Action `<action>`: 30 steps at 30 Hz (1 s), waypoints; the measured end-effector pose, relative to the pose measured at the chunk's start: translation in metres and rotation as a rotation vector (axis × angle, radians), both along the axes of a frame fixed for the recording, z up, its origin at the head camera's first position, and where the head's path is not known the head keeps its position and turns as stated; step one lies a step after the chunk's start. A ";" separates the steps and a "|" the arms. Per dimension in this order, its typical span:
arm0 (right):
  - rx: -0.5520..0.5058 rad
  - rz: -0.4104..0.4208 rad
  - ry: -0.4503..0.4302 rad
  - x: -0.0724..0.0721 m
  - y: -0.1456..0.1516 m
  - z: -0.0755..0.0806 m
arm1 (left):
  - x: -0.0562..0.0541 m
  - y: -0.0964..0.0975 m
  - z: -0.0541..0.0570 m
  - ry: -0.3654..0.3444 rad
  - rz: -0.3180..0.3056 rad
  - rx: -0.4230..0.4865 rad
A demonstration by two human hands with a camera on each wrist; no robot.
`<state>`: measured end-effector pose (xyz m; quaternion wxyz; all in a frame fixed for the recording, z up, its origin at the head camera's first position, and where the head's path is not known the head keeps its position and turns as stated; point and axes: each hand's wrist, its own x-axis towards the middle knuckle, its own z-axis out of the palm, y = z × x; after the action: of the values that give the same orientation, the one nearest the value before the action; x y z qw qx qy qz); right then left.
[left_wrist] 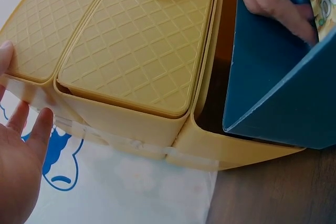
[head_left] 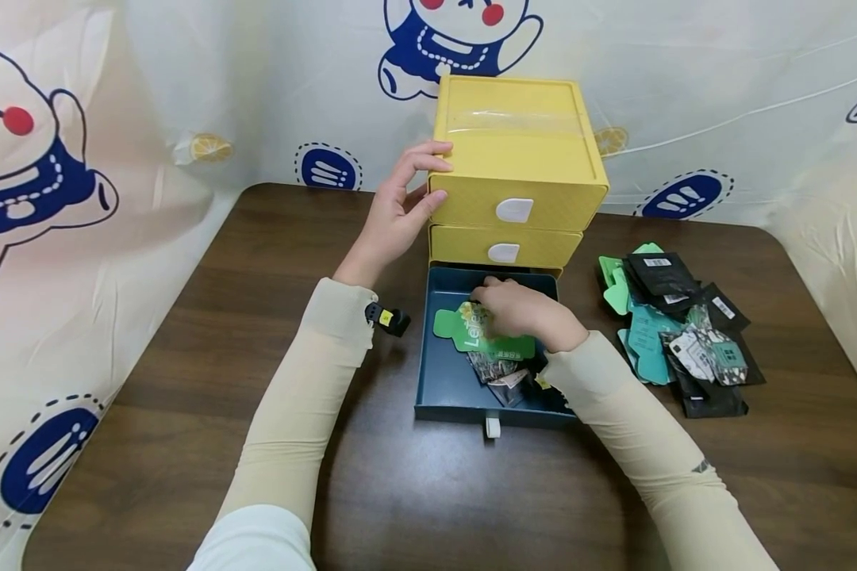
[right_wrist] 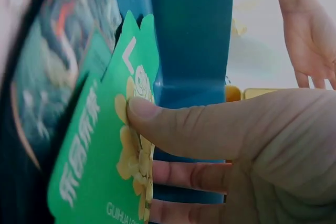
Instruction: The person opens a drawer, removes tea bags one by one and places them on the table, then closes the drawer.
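Note:
My right hand (head_left: 517, 311) reaches into the pulled-out dark blue drawer (head_left: 443, 387). It pinches a green packet (right_wrist: 100, 145) printed with yellow flowers and white lettering, thumb on the printed face and fingers behind. Several dark, patterned packets (head_left: 496, 366) lie in the drawer under and in front of the green one. My left hand (head_left: 400, 202) rests against the left side of the yellow drawer cabinet (head_left: 517, 135), near its top; in the left wrist view its fingers are spread and only lightly bent along the wall.
On the table (head_left: 428, 492) right of the cabinet lies a loose pile of black, teal and green packets (head_left: 685, 325). Two yellow drawers with white tabs sit shut above the blue one. A printed curtain (head_left: 286, 95) hangs behind.

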<state>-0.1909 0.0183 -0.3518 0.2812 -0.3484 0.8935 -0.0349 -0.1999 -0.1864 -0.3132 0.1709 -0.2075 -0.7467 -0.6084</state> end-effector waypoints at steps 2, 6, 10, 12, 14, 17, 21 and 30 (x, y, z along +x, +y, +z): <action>0.010 0.007 0.002 0.001 0.000 0.000 | 0.001 0.000 0.001 -0.005 0.004 -0.003; -0.018 -0.007 -0.041 -0.002 0.001 -0.001 | 0.001 0.000 0.000 0.001 0.000 -0.003; -0.071 -0.053 -0.113 -0.009 0.003 -0.003 | 0.001 0.000 0.001 0.002 -0.002 0.002; -0.092 -0.084 -0.138 -0.013 0.004 -0.004 | 0.001 0.000 0.000 0.002 0.001 0.000; -0.109 -0.114 -0.159 -0.018 0.004 -0.005 | 0.000 -0.001 0.000 0.001 0.002 -0.003; -0.128 -0.146 -0.191 -0.023 0.003 -0.007 | 0.000 -0.001 0.000 -0.001 0.008 -0.008; -0.154 -0.160 -0.199 -0.025 0.001 -0.007 | 0.005 0.000 0.004 -0.005 0.015 -0.010; -0.243 -0.156 -0.235 -0.023 0.003 -0.005 | 0.020 0.005 0.020 -0.020 -0.003 0.003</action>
<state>-0.2143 0.0218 -0.3571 0.3360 -0.3028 0.8681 -0.2045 -0.1798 -0.1814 -0.2932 0.1629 -0.2021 -0.7473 -0.6117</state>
